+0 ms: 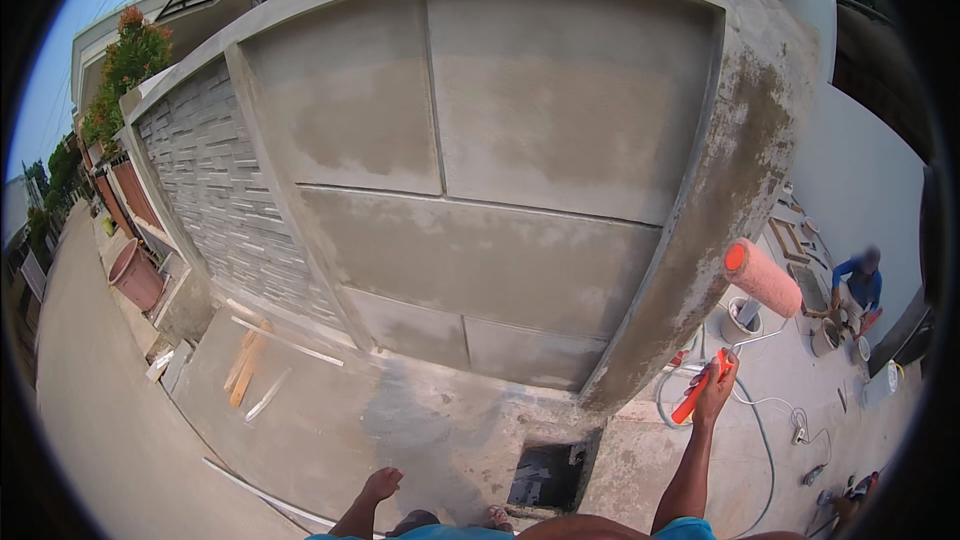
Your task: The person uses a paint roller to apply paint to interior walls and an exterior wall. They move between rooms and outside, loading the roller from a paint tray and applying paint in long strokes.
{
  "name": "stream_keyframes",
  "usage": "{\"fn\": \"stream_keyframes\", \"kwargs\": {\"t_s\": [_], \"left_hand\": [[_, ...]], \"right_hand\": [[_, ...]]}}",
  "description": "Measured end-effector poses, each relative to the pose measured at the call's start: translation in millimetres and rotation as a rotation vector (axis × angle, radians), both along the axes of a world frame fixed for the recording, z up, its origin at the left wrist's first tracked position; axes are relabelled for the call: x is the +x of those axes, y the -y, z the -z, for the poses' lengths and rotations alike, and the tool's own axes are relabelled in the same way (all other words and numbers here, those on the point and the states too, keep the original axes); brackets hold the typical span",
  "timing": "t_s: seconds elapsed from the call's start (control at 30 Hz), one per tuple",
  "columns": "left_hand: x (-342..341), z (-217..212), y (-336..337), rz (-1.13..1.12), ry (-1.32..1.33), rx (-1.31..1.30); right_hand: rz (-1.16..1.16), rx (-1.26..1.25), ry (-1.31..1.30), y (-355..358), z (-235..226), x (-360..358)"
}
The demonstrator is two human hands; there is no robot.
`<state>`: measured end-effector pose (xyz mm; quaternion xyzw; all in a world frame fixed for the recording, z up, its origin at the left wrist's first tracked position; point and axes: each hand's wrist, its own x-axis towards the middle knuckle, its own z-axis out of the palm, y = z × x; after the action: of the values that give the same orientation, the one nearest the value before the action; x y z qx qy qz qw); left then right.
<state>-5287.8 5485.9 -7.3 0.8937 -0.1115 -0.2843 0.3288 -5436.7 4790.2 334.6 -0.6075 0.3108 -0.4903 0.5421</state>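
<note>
My right hand wrapped tight round orange handle of paint roller, pink sleeve raised just off grey wall's end edge. Left hand loosely curled, empty, low. Risk: open pit beside my feet, hose looping right; misstep likely. Open concrete left.

Bright, hazy daylight falls evenly on the grey wall, leaving only soft shadows; fisheye distortion bends straight edges, and a black vignette rings the sharp picture
</note>
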Motion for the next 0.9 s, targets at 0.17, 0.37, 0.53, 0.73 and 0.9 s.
{"fn": "stream_keyframes", "kwargs": {"t_s": [0.17, 0.37, 0.53, 0.73, 0.9], "left_hand": [[10.7, -100.3, 59.5, -0.318, -0.150, -0.360], [-44.8, -37.5, -32.9, -0.002, -0.136, -0.026], [-90.1, -14.7, -97.0, 0.087, -0.275, 0.260], [-82.6, -1.6, -114.4, 0.084, -0.206, 0.357], [-35.3, 8.5, -50.2, 0.042, 0.016, 0.334]], "right_hand": [[0.093, -0.425, 0.191, 112.4, -176.6, 104.7], [0.425, -0.616, -0.029, 151.8, -237.5, 128.0], [0.242, -0.347, -0.904, 83.4, 110.5, 17.9], [-0.281, 0.201, -1.486, -154.4, 315.8, -187.3], [-0.343, 0.216, -1.485, -209.5, 430.1, -243.8]]}}
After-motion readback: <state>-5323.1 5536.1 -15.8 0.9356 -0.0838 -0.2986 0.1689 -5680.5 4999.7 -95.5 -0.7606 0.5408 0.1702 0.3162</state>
